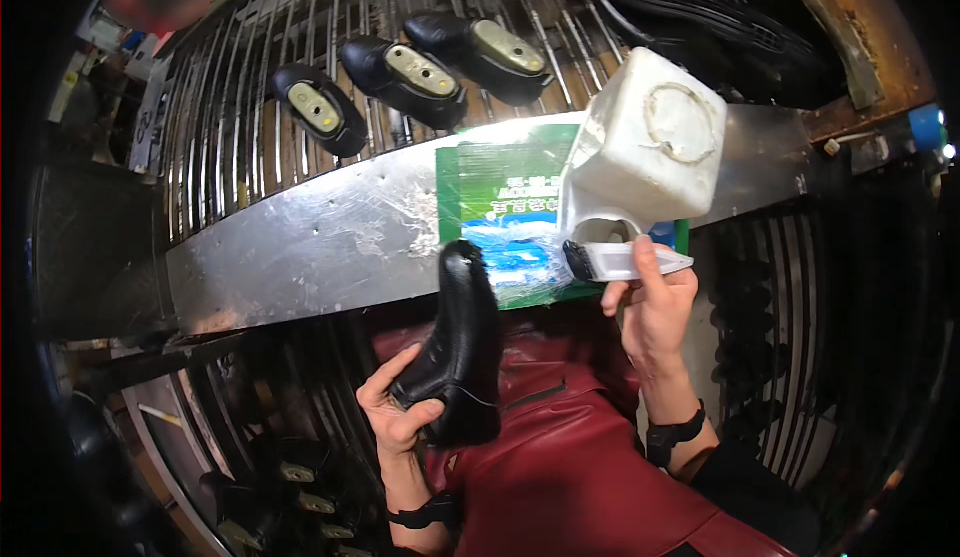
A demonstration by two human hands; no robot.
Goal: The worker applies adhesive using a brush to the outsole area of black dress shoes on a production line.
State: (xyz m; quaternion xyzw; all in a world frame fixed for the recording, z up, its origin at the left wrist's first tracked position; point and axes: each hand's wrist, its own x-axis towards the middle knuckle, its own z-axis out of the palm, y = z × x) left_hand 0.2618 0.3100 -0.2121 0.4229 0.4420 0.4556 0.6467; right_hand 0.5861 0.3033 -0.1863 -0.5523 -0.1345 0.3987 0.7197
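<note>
A black leather shoe (pixel 462 342) stands toe-up in my left hand (pixel 395 409), whose fingers and thumb wrap round its heel end. My right hand (pixel 657 319) pinches the white handle of a brush (pixel 625 261). The brush's dark bristles point left, at the mouth of a white plastic container (pixel 628 152). This cut-open container lies on a green and blue printed sheet (pixel 510 172), partly under clear film. A gap separates the shoe from the brush.
Beyond the steel ledge (pixel 300 247), a bed of metal rollers (pixel 240 107) carries several black shoes (pixel 405 79) with pale last tops showing. More black shoes (pixel 310 472) fill racks below the ledge. A dark red apron (pixel 540 457) covers my lap.
</note>
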